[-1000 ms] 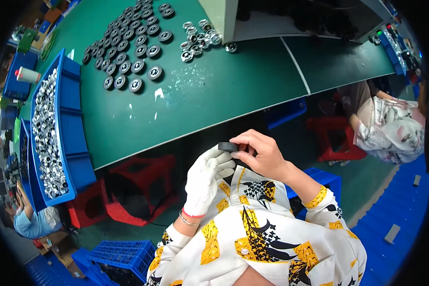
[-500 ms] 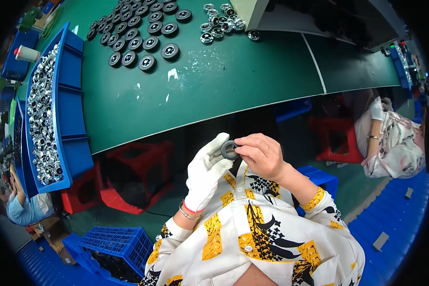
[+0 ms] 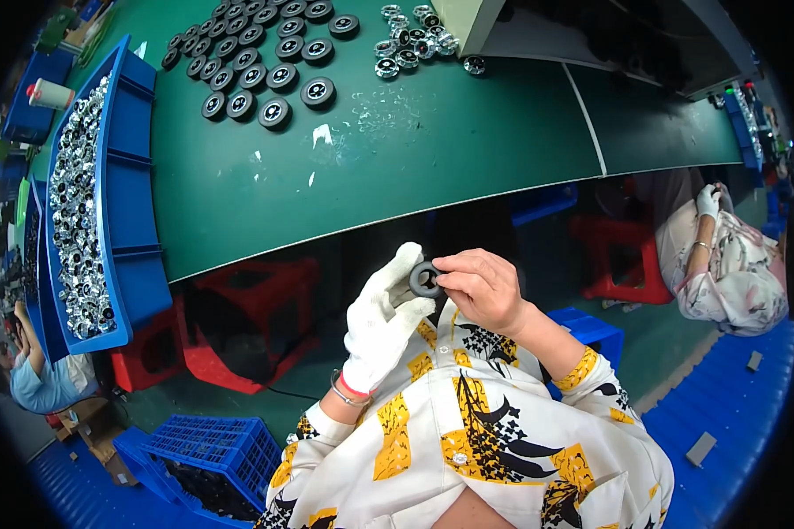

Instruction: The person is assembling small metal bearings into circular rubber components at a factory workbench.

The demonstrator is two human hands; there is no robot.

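Note:
A small black rubber tyre [image 3: 417, 280] is held between both hands, just off the near edge of the green table. My left hand [image 3: 381, 322], in a white glove, grips its left side between thumb and fingers. The bare fingers of my right hand [image 3: 483, 289] pinch its right side. The tyre's centre hole faces up at me; whether anything sits inside it, I cannot tell. On the table [image 3: 370, 167] beyond, finished-looking black wheels [image 3: 274, 113] with shiny hubs lie in rows. To their right is a loose group of bare chrome hubs [image 3: 408, 58].
A long blue bin [image 3: 137, 203] full of chrome hubs stands along the table's left side. A grey-green box-shaped housing [image 3: 468, 22] sits at the far right. Red stools [image 3: 238, 353] and a blue crate [image 3: 229, 441] are below. Co-workers sit at left [image 3: 48, 383] and right [image 3: 723, 264].
Both hands stay in nearly the same place, still holding the tyre, which has turned slightly. The co-worker at right has shifted a gloved hand.

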